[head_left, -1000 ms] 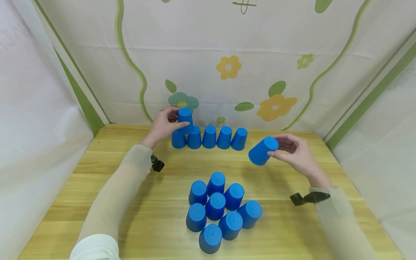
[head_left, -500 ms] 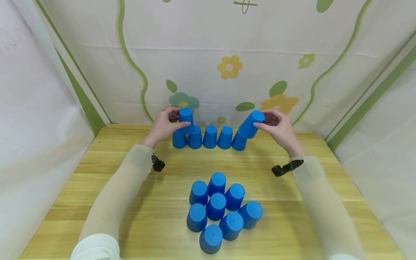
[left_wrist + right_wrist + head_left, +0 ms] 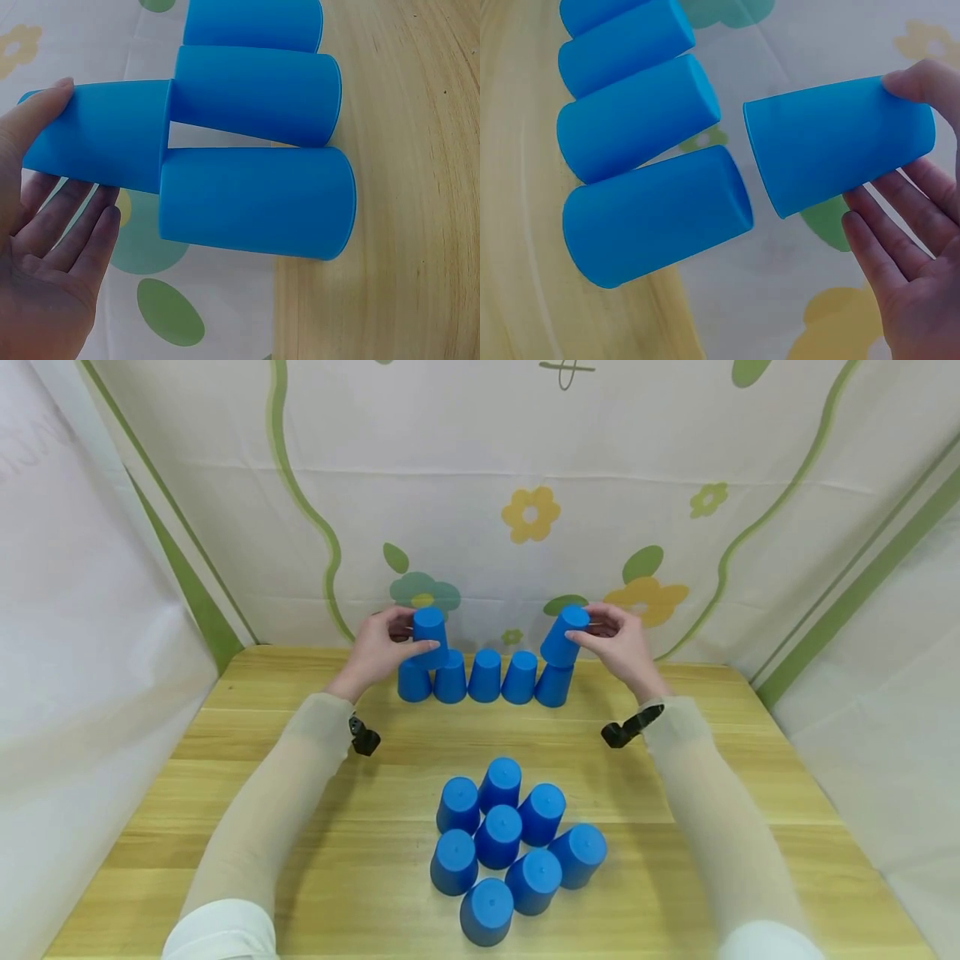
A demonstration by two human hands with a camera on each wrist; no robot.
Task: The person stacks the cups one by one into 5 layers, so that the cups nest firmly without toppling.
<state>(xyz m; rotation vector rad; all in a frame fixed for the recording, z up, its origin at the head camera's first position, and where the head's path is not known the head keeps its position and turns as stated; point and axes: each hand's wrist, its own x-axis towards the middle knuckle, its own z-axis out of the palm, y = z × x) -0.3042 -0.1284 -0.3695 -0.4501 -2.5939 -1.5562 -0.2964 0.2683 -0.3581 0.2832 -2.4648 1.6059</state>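
Note:
At the back of the table, several blue plastic cups stand upside down in a row [image 3: 484,678]. My left hand [image 3: 377,650] pinches an upside-down blue cup [image 3: 112,135] between thumb and fingers. Its rim bridges the two leftmost row cups, right at their tops. Over the right end of the row, my right hand [image 3: 622,647] grips another upside-down cup [image 3: 832,142], tilted a little. In the right wrist view a narrow gap separates this cup's rim from the end cup [image 3: 660,214] below it.
Nearer the front, several more upside-down blue cups [image 3: 498,837] stand in a close cluster on the wooden table [image 3: 337,877]. A white cloth with printed flowers [image 3: 450,435] hangs right behind the row, and white cloth walls [image 3: 82,652] rise at both sides.
My right hand has carried its cup leftward and up from the right side to above the row's right end, tilting it more upright. The left hand and its cup have stayed put.

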